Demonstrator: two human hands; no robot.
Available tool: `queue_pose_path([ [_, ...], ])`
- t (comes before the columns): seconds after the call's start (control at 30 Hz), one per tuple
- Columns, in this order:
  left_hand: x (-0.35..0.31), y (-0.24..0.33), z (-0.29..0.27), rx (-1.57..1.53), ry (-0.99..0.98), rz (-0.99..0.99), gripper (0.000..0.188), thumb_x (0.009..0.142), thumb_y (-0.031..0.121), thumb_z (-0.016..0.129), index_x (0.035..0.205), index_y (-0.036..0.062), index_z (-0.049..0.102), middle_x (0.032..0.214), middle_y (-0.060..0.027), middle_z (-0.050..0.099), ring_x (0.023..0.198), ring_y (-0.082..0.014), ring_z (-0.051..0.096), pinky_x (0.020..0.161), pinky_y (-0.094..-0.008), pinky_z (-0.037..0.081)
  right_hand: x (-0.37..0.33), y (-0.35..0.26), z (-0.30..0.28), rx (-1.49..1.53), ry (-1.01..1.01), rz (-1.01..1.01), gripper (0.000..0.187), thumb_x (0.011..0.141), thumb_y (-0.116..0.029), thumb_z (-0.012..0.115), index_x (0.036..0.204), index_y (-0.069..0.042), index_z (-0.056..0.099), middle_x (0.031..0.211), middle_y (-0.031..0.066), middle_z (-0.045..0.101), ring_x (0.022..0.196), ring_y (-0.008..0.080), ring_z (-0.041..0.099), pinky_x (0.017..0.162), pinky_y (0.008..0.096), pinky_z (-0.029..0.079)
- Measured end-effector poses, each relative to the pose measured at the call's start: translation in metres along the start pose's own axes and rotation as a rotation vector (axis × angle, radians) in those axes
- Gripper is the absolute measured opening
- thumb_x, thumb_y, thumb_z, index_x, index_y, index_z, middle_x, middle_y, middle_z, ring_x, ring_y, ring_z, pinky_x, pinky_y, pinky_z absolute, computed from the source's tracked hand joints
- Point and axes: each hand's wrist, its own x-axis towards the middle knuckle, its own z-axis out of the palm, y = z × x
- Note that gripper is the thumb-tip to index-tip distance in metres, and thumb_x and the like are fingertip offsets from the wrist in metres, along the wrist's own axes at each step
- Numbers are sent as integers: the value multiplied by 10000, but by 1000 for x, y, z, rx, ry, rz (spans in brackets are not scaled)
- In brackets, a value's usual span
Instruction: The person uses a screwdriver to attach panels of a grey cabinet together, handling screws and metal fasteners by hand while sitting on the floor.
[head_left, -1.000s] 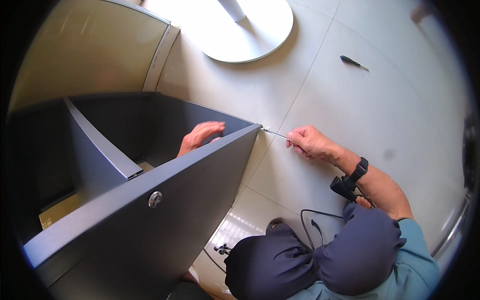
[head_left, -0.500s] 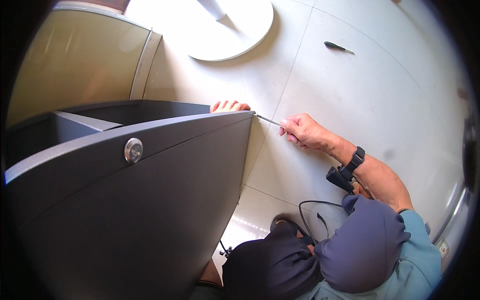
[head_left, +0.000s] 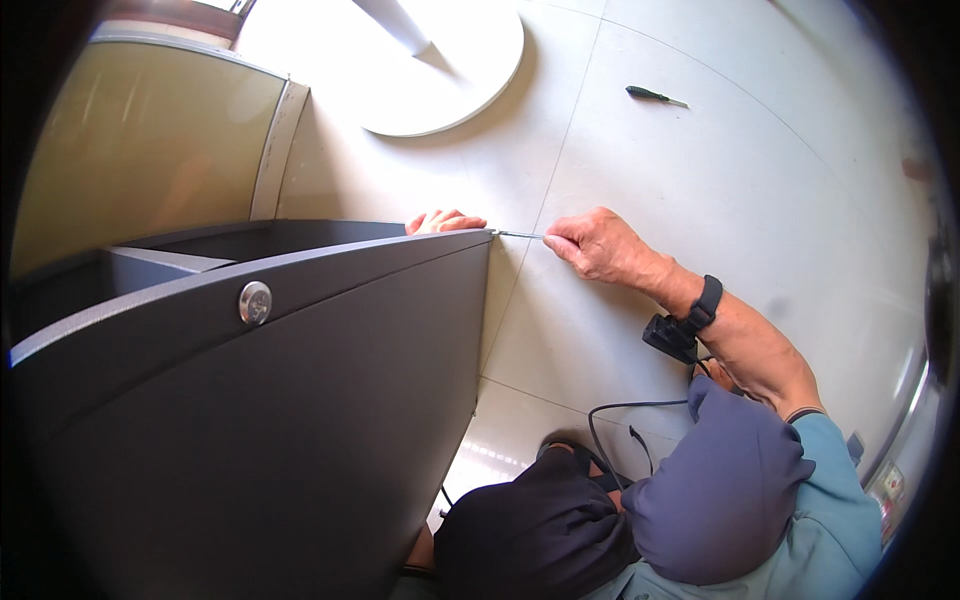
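1. Right hand (head_left: 605, 248) closed, fingers curled in and the thumb pressed along the near side, gripping one end of a thin metal shaft (head_left: 522, 235); any handle is hidden inside the fist.
2. The thin metal shaft points left from the thumb, nearly level, and its tip meets the upper right corner of a dark grey cabinet (head_left: 300, 400). Whether it sits in a screw or a hole is too small to tell.
3. Left hand (head_left: 447, 222) shows only as bent fingers, close together, at the top edge of the cabinet just left of that corner; its palm is hidden behind the panel, so I cannot tell how firmly it grips.
4. A black strap (head_left: 705, 303) circles the right wrist, with a black device (head_left: 670, 340) beneath it.
5. On the cabinet's near panel, well left of both hands, is a round silver lock (head_left: 255, 302).
6. Farther off, a dark-handled screwdriver (head_left: 655, 97) lies on the pale tiled floor (head_left: 720, 190), well apart from the hands, and left of it stands a round white base (head_left: 455, 100).
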Motion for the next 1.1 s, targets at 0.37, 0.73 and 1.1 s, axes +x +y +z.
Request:
queue_pose_path([
  [0.37,4,13,-3,33,38,-52,408,762,304,648,1089,61,660,949,-17,653,931,-166,584,895,-356,344,-6,3,9,-333,98,-286,126,866,-124,595,775,-46,558,659,122,554,626,308,582,563,419,475],
  [0.73,6,9,0,-4,-98,-69,444,794,313,641,1168,76,638,1096,-31,640,1043,-169,559,967,-373,315,-2,9,7,560,-189,436,293,937,-240,522,746,-40,619,506,12,459,424,132,345,422,317,335],
  [1.1,4,15,-6,68,-136,-127,427,805,287,639,1184,90,628,1125,-22,641,1081,-158,555,1014,-387,303,10,14,-2,964,-447,767,338,951,-354,543,966,-27,631,605,1,561,415,56,342,352,232,257],
])
